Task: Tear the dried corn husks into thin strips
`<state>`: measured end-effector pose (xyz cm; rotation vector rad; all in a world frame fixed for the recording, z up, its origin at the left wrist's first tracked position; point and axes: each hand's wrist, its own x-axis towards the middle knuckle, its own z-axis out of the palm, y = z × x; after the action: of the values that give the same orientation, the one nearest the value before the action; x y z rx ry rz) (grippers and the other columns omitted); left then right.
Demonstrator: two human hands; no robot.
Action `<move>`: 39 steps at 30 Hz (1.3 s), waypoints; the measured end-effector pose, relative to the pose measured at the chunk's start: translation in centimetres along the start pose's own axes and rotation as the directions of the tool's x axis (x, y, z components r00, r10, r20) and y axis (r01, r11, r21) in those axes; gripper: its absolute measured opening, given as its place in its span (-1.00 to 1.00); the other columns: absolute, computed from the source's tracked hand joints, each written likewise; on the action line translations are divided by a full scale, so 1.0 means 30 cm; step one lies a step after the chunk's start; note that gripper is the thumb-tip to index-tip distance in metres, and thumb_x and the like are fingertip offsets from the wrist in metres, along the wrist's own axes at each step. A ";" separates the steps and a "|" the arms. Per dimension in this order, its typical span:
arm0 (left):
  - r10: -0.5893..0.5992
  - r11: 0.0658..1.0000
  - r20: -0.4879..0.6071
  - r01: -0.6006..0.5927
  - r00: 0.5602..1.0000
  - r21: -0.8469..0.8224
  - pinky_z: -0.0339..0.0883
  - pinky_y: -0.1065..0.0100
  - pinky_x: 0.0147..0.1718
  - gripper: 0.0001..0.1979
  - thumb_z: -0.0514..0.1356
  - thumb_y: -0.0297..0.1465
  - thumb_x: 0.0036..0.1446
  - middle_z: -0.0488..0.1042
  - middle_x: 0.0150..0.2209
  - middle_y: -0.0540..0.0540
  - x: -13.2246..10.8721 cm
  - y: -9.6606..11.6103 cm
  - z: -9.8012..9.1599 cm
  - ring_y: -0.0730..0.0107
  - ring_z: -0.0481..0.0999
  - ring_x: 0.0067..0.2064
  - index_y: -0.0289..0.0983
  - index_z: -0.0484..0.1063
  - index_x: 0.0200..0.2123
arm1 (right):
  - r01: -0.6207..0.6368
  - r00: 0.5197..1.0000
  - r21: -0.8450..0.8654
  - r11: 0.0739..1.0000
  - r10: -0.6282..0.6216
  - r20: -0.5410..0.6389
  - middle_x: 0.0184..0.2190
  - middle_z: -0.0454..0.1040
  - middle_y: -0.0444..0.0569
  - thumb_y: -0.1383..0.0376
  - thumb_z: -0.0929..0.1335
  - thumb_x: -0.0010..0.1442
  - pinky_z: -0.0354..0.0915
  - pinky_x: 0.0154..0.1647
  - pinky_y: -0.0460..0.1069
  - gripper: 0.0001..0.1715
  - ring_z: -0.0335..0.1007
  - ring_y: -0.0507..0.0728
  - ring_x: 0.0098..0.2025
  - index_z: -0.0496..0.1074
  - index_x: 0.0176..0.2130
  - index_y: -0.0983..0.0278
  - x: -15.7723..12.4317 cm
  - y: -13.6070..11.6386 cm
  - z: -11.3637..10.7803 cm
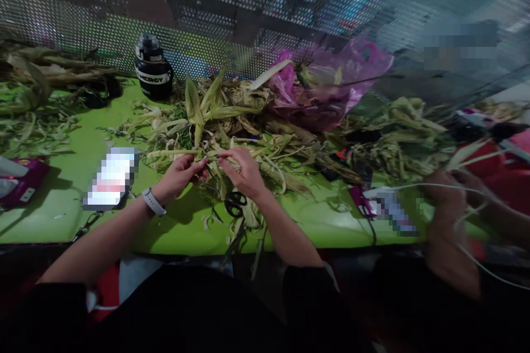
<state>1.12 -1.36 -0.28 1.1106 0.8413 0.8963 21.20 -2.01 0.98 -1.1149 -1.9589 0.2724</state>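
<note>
My left hand [186,172], with a white band on its wrist, is closed with thumb and fingertips on a thin pale-green corn husk strip [176,153]. Close beside it, my right hand [242,170] pinches the same strip, or one touching it; I cannot tell which. Just below the right hand, the black handles of scissors [235,204] show, their blades hidden among scraps. A heap of torn corn husks [285,162] spreads behind and around both hands. One larger leafy husk [197,107] stands up out of that heap.
A black bottle [153,69] stands at the back, near a pink plastic bag [323,88]. Phones lie left [111,179] and right [397,212] on the green table [165,231]. Another person's hands [451,187] work with husk strips at the right. A perforated metal screen [232,16] rises behind.
</note>
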 end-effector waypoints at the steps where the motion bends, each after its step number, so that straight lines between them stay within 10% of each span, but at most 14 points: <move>1: 0.007 1.000 -0.005 -0.007 1.000 0.022 0.18 0.56 -0.62 -0.64 0.31 -0.14 0.04 0.46 -0.50 0.03 0.000 0.002 0.002 0.61 0.37 -0.55 -0.32 0.33 -0.34 | 0.011 0.998 0.005 1.000 -0.012 0.067 -0.24 0.51 0.04 0.12 0.28 0.28 0.28 -0.06 0.07 -0.71 0.38 0.17 -0.13 0.45 -0.19 0.25 -0.004 -0.006 0.008; 20: -0.037 0.936 -0.008 0.032 0.999 -0.352 0.12 0.63 -0.65 -0.72 0.38 -0.39 -0.03 0.52 -0.38 -0.07 0.001 0.013 -0.006 0.64 0.41 -0.48 -0.38 0.40 -0.29 | 0.204 0.978 -0.474 0.856 -0.197 0.065 -0.40 0.48 0.01 0.27 0.24 0.32 0.18 -0.10 0.05 -0.74 0.31 0.14 -0.25 0.46 -0.32 0.28 0.011 0.061 -0.001; 28: 0.087 0.972 -0.080 -0.102 0.993 -0.212 0.39 0.42 -0.21 -0.67 0.39 -0.34 -0.03 0.59 -0.30 -0.08 -0.002 -0.004 -0.001 0.39 0.59 -0.21 -0.32 0.38 -0.23 | 0.147 0.962 -0.351 0.925 -0.216 -0.167 -0.23 0.49 0.14 0.27 0.28 0.23 0.26 -0.06 0.08 -0.78 0.35 0.20 -0.12 0.43 -0.18 0.34 -0.034 0.003 0.039; 32: 0.136 0.972 -0.104 -0.153 0.985 -0.177 0.41 0.37 -0.16 -0.68 0.34 -0.26 0.04 0.60 -0.25 -0.12 -0.012 0.001 0.025 0.31 0.57 -0.10 -0.30 0.35 -0.23 | 0.160 0.984 -0.143 0.977 -0.145 0.108 -0.40 0.49 0.04 0.19 0.27 0.24 0.28 -0.22 0.00 -0.75 0.38 0.12 -0.30 0.42 -0.33 0.31 -0.066 -0.061 0.089; 39: 0.069 0.966 -0.139 -0.101 0.988 -0.238 0.44 0.37 -0.22 -0.60 0.43 -0.24 -0.14 0.61 -0.35 -0.08 -0.025 -0.007 0.061 0.33 0.60 -0.24 -0.31 0.44 -0.27 | -0.185 0.925 0.223 0.957 0.093 0.368 -0.43 0.49 -0.05 0.21 0.28 0.22 0.27 -0.33 -0.07 -0.75 0.33 0.03 -0.42 0.46 -0.31 0.33 -0.078 -0.058 0.154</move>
<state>2.51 -2.77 0.02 0.8853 0.7693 1.1220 17.24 -3.93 -2.25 -1.0926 -2.0798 0.8307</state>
